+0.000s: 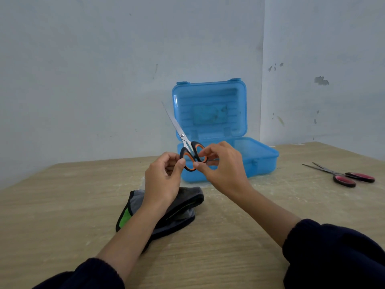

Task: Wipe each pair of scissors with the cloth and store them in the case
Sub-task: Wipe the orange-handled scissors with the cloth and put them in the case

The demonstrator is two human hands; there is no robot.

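Orange-and-black handled scissors [188,147] were held up in the air in front of the blue case [227,155], blades closed and pointing up and to the left. Left hand [164,178] pinched the lower-left handle loop, thumb on its rim, fingers curled. Right hand [220,165] pinched the other loop between thumb and fingertips. Case sat behind the hands on the wooden table [62,205], lid open and standing upright near the wall; inside of the base mostly hidden by the hands. Dark grey cloth [183,207] with a green patch lay crumpled on the table under the left wrist, not held. A second pair, red-handled scissors [345,176], lay flat on the table well to the right of the case, blades slightly apart. Dark sleeves on both forearms.
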